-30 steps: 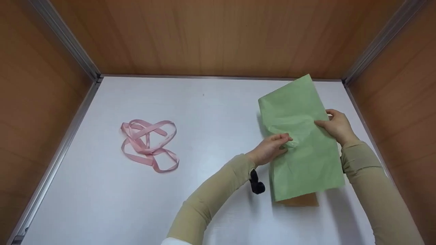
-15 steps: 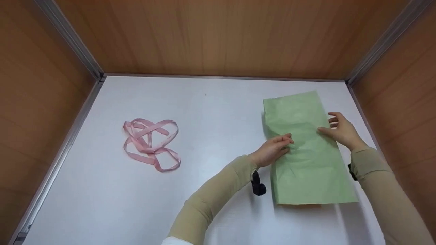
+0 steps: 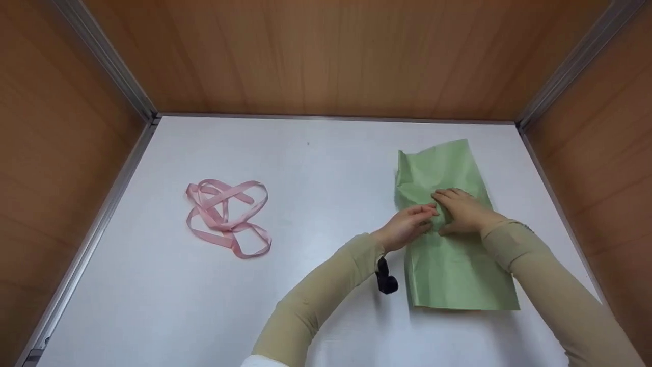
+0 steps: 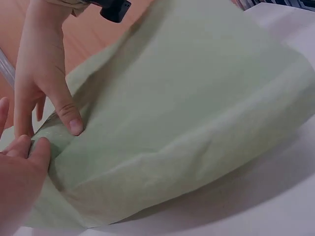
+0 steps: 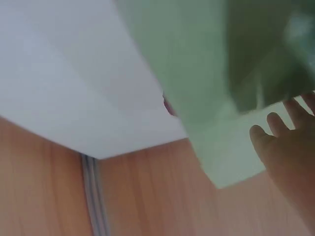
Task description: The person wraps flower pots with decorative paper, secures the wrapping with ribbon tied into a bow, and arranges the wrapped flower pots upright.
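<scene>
A sheet of pale green wrapping paper lies folded over at the right of the table, creased and lifted in places. My left hand presses its fingertips on the paper's left side. My right hand reaches over from the right, fingers spread and touching the paper close beside the left fingertips. In the left wrist view, the right hand comes down from above, while the left hand shows at lower left. The right wrist view shows fingers of the right hand against the paper. Whatever lies beneath is almost wholly hidden.
A tangled pink ribbon lies on the left of the white table. Wooden panels enclose the back and both sides, with metal rails along the corners. A black wrist device hangs below the left wrist.
The green paper has come down flatter, covering the brown item visible below its near edge. My right hand has left the paper's right edge and moved left onto its middle. My left hand stays put.
</scene>
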`<state>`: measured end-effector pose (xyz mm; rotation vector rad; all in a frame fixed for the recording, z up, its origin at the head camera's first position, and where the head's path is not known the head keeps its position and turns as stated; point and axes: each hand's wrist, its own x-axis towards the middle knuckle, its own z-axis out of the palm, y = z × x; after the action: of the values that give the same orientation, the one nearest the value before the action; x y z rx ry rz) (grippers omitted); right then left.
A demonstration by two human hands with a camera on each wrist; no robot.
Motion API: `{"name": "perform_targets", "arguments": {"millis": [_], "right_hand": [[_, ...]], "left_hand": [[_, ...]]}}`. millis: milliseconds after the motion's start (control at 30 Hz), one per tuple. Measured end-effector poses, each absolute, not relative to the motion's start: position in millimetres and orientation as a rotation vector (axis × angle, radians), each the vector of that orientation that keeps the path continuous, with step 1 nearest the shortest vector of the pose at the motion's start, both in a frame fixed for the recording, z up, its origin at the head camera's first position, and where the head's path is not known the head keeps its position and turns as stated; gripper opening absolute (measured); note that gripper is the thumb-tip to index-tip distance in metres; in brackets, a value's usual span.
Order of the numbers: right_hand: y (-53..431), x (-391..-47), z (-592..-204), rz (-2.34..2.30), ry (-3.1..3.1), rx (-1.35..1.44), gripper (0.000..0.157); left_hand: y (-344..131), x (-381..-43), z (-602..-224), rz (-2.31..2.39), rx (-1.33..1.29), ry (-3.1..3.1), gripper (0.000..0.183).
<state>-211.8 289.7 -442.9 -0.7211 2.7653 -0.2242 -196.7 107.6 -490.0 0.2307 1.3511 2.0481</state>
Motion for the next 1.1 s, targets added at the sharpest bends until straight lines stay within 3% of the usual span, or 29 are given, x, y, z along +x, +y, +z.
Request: {"name": "perform_targets", "arguments": {"millis": [300, 400, 567, 733, 1100], "right_hand": [[295, -215, -460, -0.398, 2.744, -0.615, 0.087], [296, -215, -461, -0.41, 2.732, -0.589, 0.089], [297, -214, -461, -0.44, 2.727, -0.577, 0.091], [299, -213, -463, -0.47, 2.72, -0.572, 0.094], [302, -209, -472, -0.383, 2.795, -0.586, 0.108]], "left_hand": [[98, -205, -492, 1.925, 0.298, 1.956, 0.024], [99, -206, -495, 1.787, 0.283, 2.174, 0.031], [102, -204, -501, 1.675, 0.279, 2.21, 0.054], [102, -204, -503, 1.639, 0.353, 2.2, 0.066], [98, -212, -503, 1.437, 0.599, 2.264, 0.072]]}}
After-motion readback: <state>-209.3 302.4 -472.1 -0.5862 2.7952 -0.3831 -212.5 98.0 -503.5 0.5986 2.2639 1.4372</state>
